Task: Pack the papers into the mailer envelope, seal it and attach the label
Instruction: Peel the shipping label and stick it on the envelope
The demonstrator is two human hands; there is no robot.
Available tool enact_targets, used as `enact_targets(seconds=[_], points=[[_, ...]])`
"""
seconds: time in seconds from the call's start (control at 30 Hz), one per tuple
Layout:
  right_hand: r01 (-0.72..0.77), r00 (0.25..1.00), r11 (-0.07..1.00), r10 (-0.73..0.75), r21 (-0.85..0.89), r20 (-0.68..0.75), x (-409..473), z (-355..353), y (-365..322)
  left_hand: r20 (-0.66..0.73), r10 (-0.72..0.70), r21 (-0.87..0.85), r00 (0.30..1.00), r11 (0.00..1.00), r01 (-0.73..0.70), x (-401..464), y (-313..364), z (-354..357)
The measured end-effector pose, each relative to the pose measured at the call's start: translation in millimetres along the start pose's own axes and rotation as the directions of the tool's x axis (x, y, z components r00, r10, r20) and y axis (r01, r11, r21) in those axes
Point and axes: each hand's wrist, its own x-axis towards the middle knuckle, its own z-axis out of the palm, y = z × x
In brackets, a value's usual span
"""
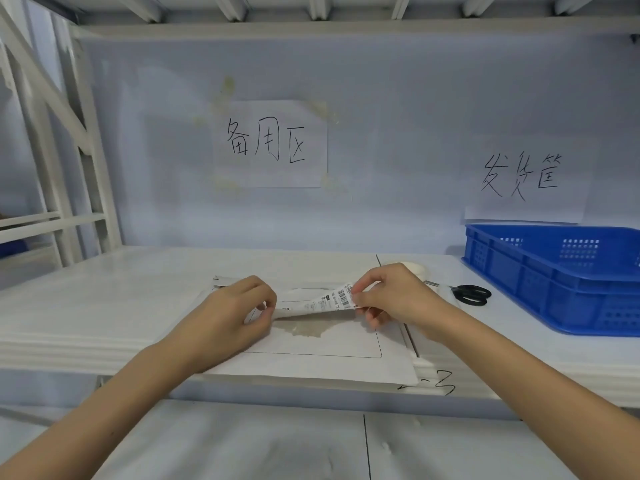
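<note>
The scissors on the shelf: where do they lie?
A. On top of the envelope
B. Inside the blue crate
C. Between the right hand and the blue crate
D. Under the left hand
C: the scissors lie on the shelf, right of the right hand and left of the blue crate.

A single wide-angle head camera looks forward and down from close above the white shelf surface, both forearms reaching in from below. Beyond the fingertips, it faces the pale back wall.

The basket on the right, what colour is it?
The basket is bright blue, seen in the head view.
</note>
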Motion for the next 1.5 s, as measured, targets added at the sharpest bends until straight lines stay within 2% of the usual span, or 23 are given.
enact_targets(seconds=[0.1, 0.2, 0.3, 0.37, 0.43, 0.5, 0.6, 0.8, 1.0, 1.2, 1.27, 1.33, 1.4, 1.43, 1.5], points=[[-0.011, 1.000, 0.997, 0.012, -0.072, 0.020, -3, 2, 4, 0.101, -0.010, -0.019, 0.995, 1.000, 0.012, 0, 1, 1], [0.058, 0.998, 0.952, -0.052, -0.301, 0.026, -7, 3, 10, 0.191, -0.033, -0.004, 0.981, 0.999, 0.035, 0, 2, 2], [0.150, 0.987, 0.770, -0.157, -0.620, 0.045, -9, 2, 13, 0.225, -0.116, -0.020, 0.967, 0.992, 0.124, 4, 5, 0], [0.169, 0.974, 0.661, -0.225, -0.731, 0.023, -10, 5, 14, 0.229, -0.158, -0.049, 0.961, 0.984, 0.173, 10, 9, 1], [0.229, 0.953, 0.608, -0.299, -0.760, 0.048, -12, 13, 13, 0.248, -0.189, -0.043, 0.950, 0.978, 0.206, 17, 13, 7], [0.343, 0.934, 0.587, -0.300, -0.733, 0.197, -14, 23, 12, 0.310, -0.200, 0.019, 0.929, 0.979, 0.205, 23, 17, 15], [0.401, 0.904, 0.579, -0.126, -0.710, 0.408, -18, 37, 19, 0.422, -0.231, 0.066, 0.876, 0.972, 0.225, 27, 18, 23], [0.336, 0.921, 0.543, -0.020, -0.770, 0.388, -18, 13, 33, 0.545, -0.303, 0.148, 0.782, 0.953, 0.266, 16, 14, 19], [0.289, 0.944, 0.562, -0.031, -0.775, 0.329, -20, -3, 45, 0.551, -0.354, 0.204, 0.756, 0.935, 0.289, 14, 10, 22], [0.272, 0.951, 0.677, -0.081, -0.684, 0.298, -19, -3, 40, 0.520, -0.409, 0.229, 0.750, 0.913, 0.339, 8, 2, 15], [0.249, 0.962, 0.696, -0.094, -0.674, 0.258, -21, -3, 42, 0.498, -0.367, 0.177, 0.786, 0.930, 0.322, 5, 6, 10], [0.228, 0.974, 0.731, -0.162, -0.643, 0.161, -22, -4, 46, 0.491, -0.275, 0.032, 0.827, 0.954, 0.299, -3, 14, 0], [0.216, 0.971, 0.813, -0.236, -0.541, 0.034, -24, -7, 47, 0.523, -0.193, -0.012, 0.830, 0.972, 0.233, -14, 24, -10], [0.207, 0.968, 0.864, -0.248, -0.459, -0.029, -25, -8, 45, 0.528, -0.166, 0.063, 0.833, 0.986, 0.156, -20, 29, -12], [0.180, 0.957, 0.941, -0.235, -0.287, -0.171, -26, -12, 41, 0.402, -0.050, 0.247, 0.914, 0.967, -0.056, -30, 36, -6]])
